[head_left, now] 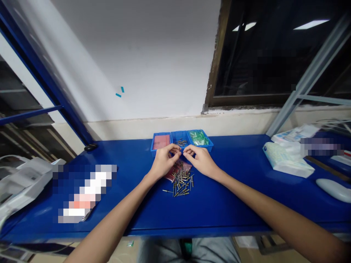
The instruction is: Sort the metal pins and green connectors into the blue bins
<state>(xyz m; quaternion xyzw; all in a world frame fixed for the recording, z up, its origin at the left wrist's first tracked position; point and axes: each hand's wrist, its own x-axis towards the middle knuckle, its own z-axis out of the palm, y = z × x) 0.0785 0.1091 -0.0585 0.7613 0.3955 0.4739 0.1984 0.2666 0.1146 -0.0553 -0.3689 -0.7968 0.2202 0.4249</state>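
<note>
Just in front of the blue bins, my left hand [164,159] and my right hand [201,159] face each other, fingertips almost together. The fingers of both are curled and pinched; whatever lies between them is too small to make out. Below them, a pile of blind rivets [182,182] is spread on the blue table [227,204], partly over a red plastic bag [169,174]. Behind my hands, the left blue bin [152,143] holds flat pink-red bags [161,141]. More rivets [181,143] lie in the middle bin, and green packets [199,137] fill the right one.
On the right are a tissue pack [287,160] and a rounded white object [333,190]. A white device [30,182] with cables stands at the left, near a blurred-out flat item [87,193]. A wall [142,73] and window [255,54] rise behind the table.
</note>
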